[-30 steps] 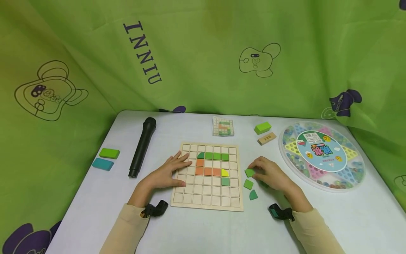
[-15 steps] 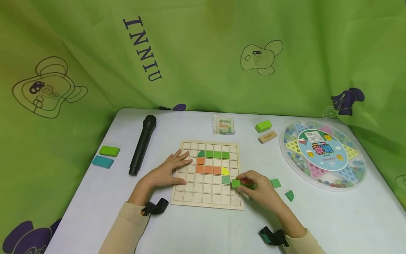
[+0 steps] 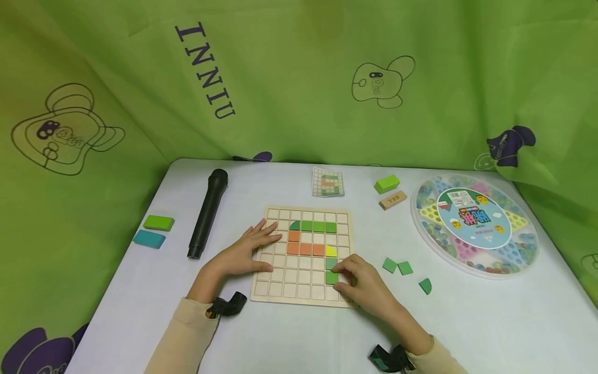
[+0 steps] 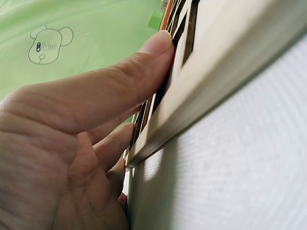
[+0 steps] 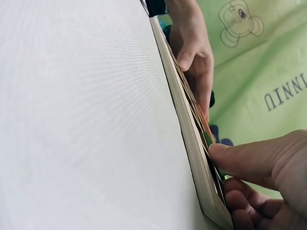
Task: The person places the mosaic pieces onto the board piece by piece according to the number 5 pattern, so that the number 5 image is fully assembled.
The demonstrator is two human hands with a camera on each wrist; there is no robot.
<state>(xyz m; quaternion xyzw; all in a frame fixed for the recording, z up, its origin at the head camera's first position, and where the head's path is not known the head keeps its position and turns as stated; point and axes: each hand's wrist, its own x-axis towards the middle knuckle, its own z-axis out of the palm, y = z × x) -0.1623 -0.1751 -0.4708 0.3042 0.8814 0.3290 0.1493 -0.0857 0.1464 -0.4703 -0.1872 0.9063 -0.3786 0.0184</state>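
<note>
Green square tile [image 3: 331,278], wooden grid board [image 3: 299,291].

A white surface [image 3: 289,337] carried a wooden grid board [image 3: 275,291] at its middle. Left of it lay a black microphone [image 3: 207,213], then a green block [image 3: 159,223] and a blue block [image 3: 149,239] near the left edge. Behind the board sat a small pattern card [image 3: 328,182]. To the right were a green brick [image 3: 386,183], a wooden brick [image 3: 392,200], a round marble game box [image 3: 474,226] and three loose green tiles [image 3: 404,268].
</note>
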